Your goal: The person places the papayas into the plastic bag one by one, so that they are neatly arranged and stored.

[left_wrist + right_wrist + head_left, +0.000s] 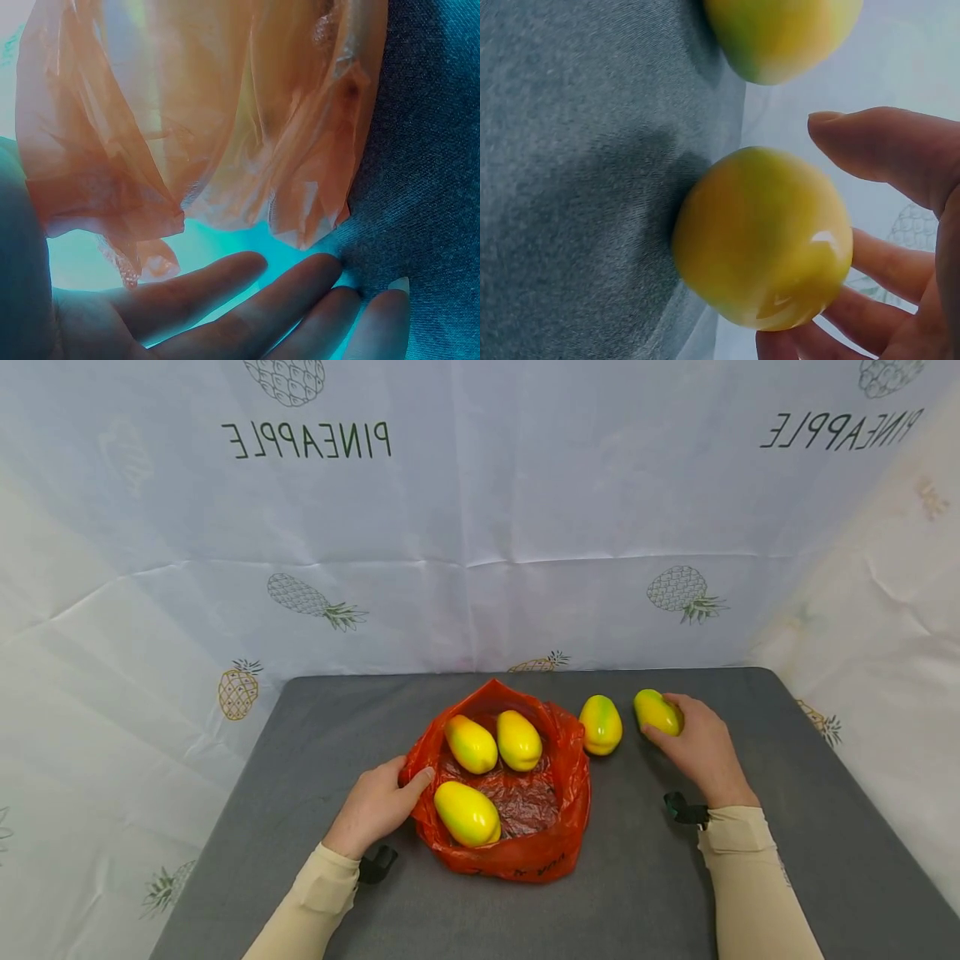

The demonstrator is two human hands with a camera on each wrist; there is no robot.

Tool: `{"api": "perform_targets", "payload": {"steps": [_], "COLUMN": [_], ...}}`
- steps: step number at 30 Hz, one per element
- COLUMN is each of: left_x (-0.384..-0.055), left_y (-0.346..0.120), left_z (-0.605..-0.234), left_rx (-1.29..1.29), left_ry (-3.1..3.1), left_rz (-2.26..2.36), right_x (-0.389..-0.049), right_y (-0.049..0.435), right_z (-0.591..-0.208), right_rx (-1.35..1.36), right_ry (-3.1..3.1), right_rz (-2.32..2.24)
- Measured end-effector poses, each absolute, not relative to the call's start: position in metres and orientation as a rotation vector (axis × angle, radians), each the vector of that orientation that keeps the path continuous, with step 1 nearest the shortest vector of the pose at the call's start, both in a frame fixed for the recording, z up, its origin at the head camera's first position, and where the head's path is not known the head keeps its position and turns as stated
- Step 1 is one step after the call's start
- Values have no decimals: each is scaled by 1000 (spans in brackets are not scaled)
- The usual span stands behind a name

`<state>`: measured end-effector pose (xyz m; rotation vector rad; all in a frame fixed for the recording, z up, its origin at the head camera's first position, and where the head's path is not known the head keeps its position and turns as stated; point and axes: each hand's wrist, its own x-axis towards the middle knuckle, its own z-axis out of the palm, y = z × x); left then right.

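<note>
A red plastic bag (525, 860) stands with its mouth spread wide on the table, three glossy yellow mangoes (467, 814) inside. At its left rim is my left hand (378, 802), the thumb overlapping the edge. The left wrist view shows straight, spread fingers (292, 315) below the bag's crumpled folds (187, 150). To the right, my right hand (701, 747) reaches around a yellow mango (761, 240) on the table. Its thumb (885, 146) stands apart from the fruit, while the fingers lie along the far side.
Another mango (601, 725) lies between the bag and my right hand, close to the bag's right side. A grey cloth covers the table (637, 877). White curtains printed with pineapples (480, 510) hang behind the table and at both sides.
</note>
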<state>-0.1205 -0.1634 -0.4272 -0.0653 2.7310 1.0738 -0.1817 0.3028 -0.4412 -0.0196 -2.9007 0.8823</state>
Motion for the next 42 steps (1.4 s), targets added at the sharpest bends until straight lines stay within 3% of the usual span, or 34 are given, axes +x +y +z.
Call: {"api": "perform_targets", "payload": {"steps": [22, 42], "left_x": [-119, -120], "left_y": [-163, -163], "left_z": [-428, -426], "left_rx": [-59, -55], "left_ry": [2739, 2735], "left_rz": [1074, 1066], "right_x": [-183, -165], "right_y": [306, 273], "right_z": [-443, -391], "right_rx": [-57, 91], "right_ry": [-2914, -2895], "right_rz": [874, 899]}}
